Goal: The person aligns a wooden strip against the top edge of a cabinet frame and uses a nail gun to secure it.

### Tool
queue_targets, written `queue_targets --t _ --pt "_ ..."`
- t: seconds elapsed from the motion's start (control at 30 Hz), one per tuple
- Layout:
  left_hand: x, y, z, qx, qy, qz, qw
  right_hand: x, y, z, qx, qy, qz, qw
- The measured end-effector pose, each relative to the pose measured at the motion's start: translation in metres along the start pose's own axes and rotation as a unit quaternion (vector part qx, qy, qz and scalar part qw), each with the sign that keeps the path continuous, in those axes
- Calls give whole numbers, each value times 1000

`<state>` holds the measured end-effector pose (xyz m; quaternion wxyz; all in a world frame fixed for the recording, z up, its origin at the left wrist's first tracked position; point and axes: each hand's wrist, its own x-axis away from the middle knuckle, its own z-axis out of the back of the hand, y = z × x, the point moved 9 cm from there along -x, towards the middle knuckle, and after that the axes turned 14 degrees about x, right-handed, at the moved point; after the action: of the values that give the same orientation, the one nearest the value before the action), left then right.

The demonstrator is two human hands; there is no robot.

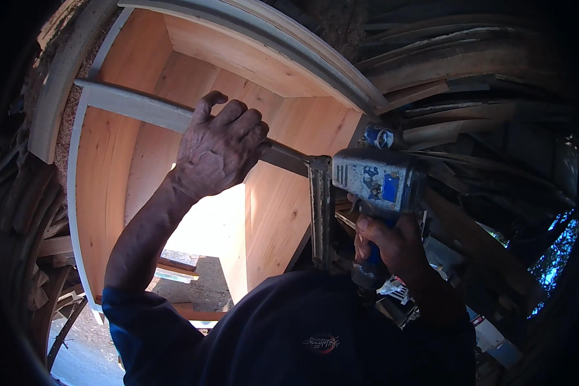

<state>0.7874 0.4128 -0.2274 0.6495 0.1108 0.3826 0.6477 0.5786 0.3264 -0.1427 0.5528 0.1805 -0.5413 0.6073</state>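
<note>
My left hand is closed over a wooden crossbar that spans an open wooden cabinet frame. In my right hand is a worn grey and blue nail gun, its grip inside my curled fingers and the index finger close to the trigger. The gun's nose is at the right end of the crossbar; whether it touches is hard to tell. Its long magazine hangs down beside the cabinet's right side.
Stacked boards lie along the right and far right. More planks and scraps lie at the left, by an upright board. Bright light falls through the cabinet's opening onto the ground. My torso is close to the cabinet's near edge.
</note>
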Motion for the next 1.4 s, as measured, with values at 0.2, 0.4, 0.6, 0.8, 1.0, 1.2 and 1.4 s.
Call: queue_targets --t 0.2,0.4,0.6,0.8,1.0,1.2,1.4 --pt "2 0 0 3 5 -7 1000 1 -6 -3 2 9 -1 1000" --pt "3 0 1 25 13 -23 999 3 -7 -2 -43 25 -16 999" --pt "2 0 2 16 22 -35 999 3 -2 -6 -43 22 -25 999" --pt "4 -1 -1 9 22 -42 999 7 -5 -8 -36 42 -30 998" --pt "3 -1 0 13 27 -39 999 9 -4 -13 -35 41 -43 998" --pt "3 1 2 13 39 -53 998 13 -8 -21 -22 63 -27 997" --pt "4 0 0 7 43 -54 998 17 -8 -27 -16 84 -35 996"
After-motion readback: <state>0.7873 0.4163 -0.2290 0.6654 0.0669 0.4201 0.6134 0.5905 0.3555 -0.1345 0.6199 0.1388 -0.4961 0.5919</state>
